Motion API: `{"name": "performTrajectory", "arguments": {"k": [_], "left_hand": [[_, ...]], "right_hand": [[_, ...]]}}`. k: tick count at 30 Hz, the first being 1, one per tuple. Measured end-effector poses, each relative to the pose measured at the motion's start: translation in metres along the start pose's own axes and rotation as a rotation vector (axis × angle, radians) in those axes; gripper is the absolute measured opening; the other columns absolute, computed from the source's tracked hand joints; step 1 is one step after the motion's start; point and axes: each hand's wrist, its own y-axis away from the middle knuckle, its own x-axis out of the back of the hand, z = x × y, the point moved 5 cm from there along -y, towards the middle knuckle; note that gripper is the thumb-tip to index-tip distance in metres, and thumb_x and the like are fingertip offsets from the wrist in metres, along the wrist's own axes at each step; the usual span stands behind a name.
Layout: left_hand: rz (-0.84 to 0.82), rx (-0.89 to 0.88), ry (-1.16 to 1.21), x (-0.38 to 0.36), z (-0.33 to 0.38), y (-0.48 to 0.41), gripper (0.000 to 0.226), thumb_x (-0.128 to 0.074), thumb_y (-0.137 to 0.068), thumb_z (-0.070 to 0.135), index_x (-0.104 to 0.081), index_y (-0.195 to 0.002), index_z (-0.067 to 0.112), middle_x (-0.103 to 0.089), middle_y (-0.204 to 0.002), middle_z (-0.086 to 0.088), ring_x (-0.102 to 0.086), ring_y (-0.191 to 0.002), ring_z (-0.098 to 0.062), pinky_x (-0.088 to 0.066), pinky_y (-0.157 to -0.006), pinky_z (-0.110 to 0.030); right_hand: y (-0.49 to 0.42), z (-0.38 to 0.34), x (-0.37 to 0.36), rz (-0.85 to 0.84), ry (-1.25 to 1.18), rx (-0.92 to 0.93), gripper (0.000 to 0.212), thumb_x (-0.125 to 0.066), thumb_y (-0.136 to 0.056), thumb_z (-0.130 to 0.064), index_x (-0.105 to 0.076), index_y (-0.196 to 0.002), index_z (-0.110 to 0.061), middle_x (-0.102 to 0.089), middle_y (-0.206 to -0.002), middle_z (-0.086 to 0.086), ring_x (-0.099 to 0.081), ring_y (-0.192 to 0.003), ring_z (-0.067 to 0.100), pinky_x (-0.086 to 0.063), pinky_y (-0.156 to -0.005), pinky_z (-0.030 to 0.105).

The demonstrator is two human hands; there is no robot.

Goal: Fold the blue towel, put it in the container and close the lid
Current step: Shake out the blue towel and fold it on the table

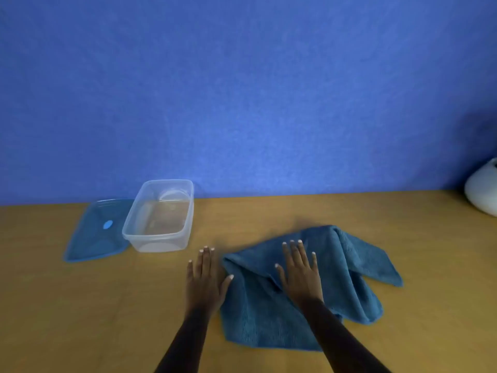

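The blue towel (347, 270) lies crumpled and loosely folded on the wooden table, right of centre. My right hand (300, 271) rests flat on the towel's middle, fingers spread, holding nothing. My left hand (205, 278) lies flat on the table just left of the towel, its thumb touching the towel's left edge. The clear plastic container (158, 214) stands open and empty at the back left. Its blue lid (94, 238) lies flat on the table beside the container, on the left.
The wooden table (107, 319) ends against a blue wall (242, 90). A white rounded vessel (482, 189) stands at the far right edge of the table.
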Motion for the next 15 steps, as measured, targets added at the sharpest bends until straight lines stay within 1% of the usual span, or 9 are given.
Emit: {"name": "performTrajectory", "arguments": {"k": [1, 2, 3, 4, 5, 9, 13, 14, 15], "left_hand": [[0.044, -0.018, 0.039, -0.002, 0.000, 0.000, 0.093, 0.004, -0.094, 0.052, -0.066, -0.113, -0.005, -0.070, -0.114, -0.021, -0.070, -0.102, -0.034, -0.056, -0.081, -0.050], [-0.009, -0.015, 0.050, -0.006, 0.000, 0.003, 0.093, 0.005, -0.094, 0.052, -0.067, -0.112, -0.005, -0.071, -0.113, -0.020, -0.070, -0.101, -0.033, -0.056, -0.080, -0.050], [0.007, -0.017, 0.047, -0.012, -0.001, 0.005, 0.093, 0.005, -0.094, 0.052, -0.067, -0.112, -0.004, -0.071, -0.113, -0.019, -0.070, -0.100, -0.033, -0.057, -0.080, -0.049], [-0.020, -0.009, 0.009, -0.014, -0.002, 0.008, 0.093, 0.006, -0.094, 0.052, -0.068, -0.112, -0.003, -0.071, -0.113, -0.019, -0.070, -0.101, -0.032, -0.057, -0.080, -0.049], [-0.023, -0.015, 0.003, -0.018, -0.002, 0.009, 0.093, 0.006, -0.094, 0.051, -0.068, -0.112, -0.002, -0.072, -0.113, -0.018, -0.070, -0.101, -0.032, -0.057, -0.081, -0.049], [-0.036, -0.026, 0.000, -0.028, -0.005, 0.012, 0.092, 0.005, -0.095, 0.049, -0.070, -0.108, -0.001, -0.073, -0.110, -0.018, -0.071, -0.098, -0.033, -0.058, -0.078, -0.048], [-0.087, -0.036, 0.007, -0.035, -0.005, 0.013, 0.090, 0.006, -0.096, 0.046, -0.071, -0.108, -0.001, -0.072, -0.111, -0.017, -0.072, -0.099, -0.030, -0.058, -0.077, -0.045], [-0.084, -0.031, 0.006, -0.035, -0.006, 0.013, 0.090, 0.006, -0.096, 0.046, -0.070, -0.108, -0.001, -0.072, -0.112, -0.017, -0.071, -0.099, -0.030, -0.058, -0.077, -0.045], [-0.076, -0.029, 0.009, -0.037, -0.007, 0.012, 0.090, 0.006, -0.096, 0.046, -0.070, -0.108, 0.000, -0.072, -0.112, -0.017, -0.071, -0.099, -0.030, -0.058, -0.077, -0.045]], "right_hand": [[0.001, 0.003, -0.009, -0.003, -0.026, -0.008, 0.069, -0.004, -0.098, -0.044, -0.051, -0.134, -0.009, -0.053, -0.139, 0.012, -0.047, -0.132, 0.028, -0.041, -0.104, 0.051], [0.002, 0.003, -0.018, -0.099, -0.046, -0.002, 0.062, -0.010, -0.098, -0.045, -0.034, -0.144, -0.011, -0.036, -0.152, 0.010, -0.029, -0.143, 0.026, -0.027, -0.114, 0.050], [0.005, 0.007, -0.031, -0.152, -0.054, 0.006, 0.060, -0.015, -0.098, -0.046, -0.018, -0.149, -0.015, -0.020, -0.158, 0.006, -0.013, -0.148, 0.023, -0.014, -0.119, 0.046], [0.008, 0.010, -0.040, -0.217, -0.069, -0.013, 0.060, -0.018, -0.098, -0.046, -0.010, -0.150, -0.017, -0.012, -0.160, 0.003, -0.004, -0.149, 0.021, -0.007, -0.120, 0.044], [0.009, 0.011, -0.046, -0.229, -0.069, -0.017, 0.060, -0.019, -0.098, -0.046, -0.007, -0.151, -0.018, -0.009, -0.161, 0.002, -0.001, -0.149, 0.019, -0.005, -0.121, 0.043], [0.015, 0.013, -0.056, -0.264, -0.068, -0.029, 0.060, -0.020, -0.099, -0.046, -0.007, -0.151, -0.019, -0.009, -0.161, 0.002, -0.002, -0.149, 0.018, -0.007, -0.121, 0.042], [0.024, 0.016, -0.068, -0.332, -0.037, -0.023, 0.059, -0.018, -0.098, -0.046, -0.009, -0.151, -0.020, -0.011, -0.161, 0.003, -0.006, -0.149, 0.017, -0.007, -0.121, 0.041], [0.025, 0.014, -0.067, -0.335, -0.031, -0.022, 0.059, -0.016, -0.098, -0.047, -0.013, -0.150, -0.019, -0.014, -0.160, 0.004, -0.010, -0.148, 0.018, -0.010, -0.120, 0.042], [0.025, 0.012, -0.062, -0.315, -0.021, -0.024, 0.060, -0.012, -0.097, -0.048, -0.021, -0.149, -0.018, -0.023, -0.158, 0.006, -0.020, -0.147, 0.021, -0.017, -0.119, 0.043]]}}
